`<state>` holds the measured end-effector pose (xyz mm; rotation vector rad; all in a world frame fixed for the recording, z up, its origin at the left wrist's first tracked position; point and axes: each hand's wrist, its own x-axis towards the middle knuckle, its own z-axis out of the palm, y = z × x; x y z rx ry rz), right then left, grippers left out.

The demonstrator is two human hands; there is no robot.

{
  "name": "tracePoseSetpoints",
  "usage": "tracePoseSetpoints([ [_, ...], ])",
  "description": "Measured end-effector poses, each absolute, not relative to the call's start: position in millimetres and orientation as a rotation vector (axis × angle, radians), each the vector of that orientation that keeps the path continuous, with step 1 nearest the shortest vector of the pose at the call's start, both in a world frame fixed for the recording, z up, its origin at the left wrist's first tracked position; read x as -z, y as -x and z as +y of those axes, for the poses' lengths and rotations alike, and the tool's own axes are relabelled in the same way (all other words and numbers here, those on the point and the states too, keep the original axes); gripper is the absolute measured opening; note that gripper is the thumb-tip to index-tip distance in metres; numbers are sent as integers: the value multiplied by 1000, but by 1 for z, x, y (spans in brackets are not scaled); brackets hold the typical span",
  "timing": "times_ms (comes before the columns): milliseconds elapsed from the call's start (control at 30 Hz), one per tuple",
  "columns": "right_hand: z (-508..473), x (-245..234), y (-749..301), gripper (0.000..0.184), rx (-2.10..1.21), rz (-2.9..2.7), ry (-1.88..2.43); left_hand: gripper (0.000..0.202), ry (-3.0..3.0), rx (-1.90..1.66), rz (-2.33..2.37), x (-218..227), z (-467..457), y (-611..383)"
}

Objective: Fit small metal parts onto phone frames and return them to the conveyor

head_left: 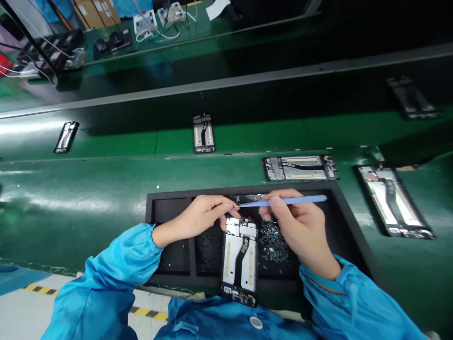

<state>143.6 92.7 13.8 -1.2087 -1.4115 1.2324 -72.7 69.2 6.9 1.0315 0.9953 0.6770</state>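
My right hand [300,226] grips a pair of blue tweezers [300,200] between thumb and fingers, held nearly level, tips pointing left. Those tips meet the thumb and forefinger of my left hand [201,215], which are pinched together; whatever small thing is between them is too small to make out. Just below my left fingers lies an opened phone [231,264], its inner side up, with a black ribbon cable down its middle. It rests across a black compartmented tray [166,195]. Many tiny shiny parts [274,245] are heaped in the tray under my right hand.
Further opened phones lie around: one crosswise [300,168] behind the tray, one at right [392,200], one at the back centre [204,134], one at far left [66,137] and a blurred one [412,97]. Power strips [145,21] and cables sit on the far bench.
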Motion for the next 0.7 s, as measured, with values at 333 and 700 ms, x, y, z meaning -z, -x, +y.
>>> tracePoseSetpoints([
  [333, 93, -12, -143, 27, -1195, -1446, 1227, 34, -1120, -645, 989, -4, 70, 75],
  [700, 88, -11, -144, 30, -1202, -1386, 1333, 33, -1187, -612, 1060, -4, 72, 76],
])
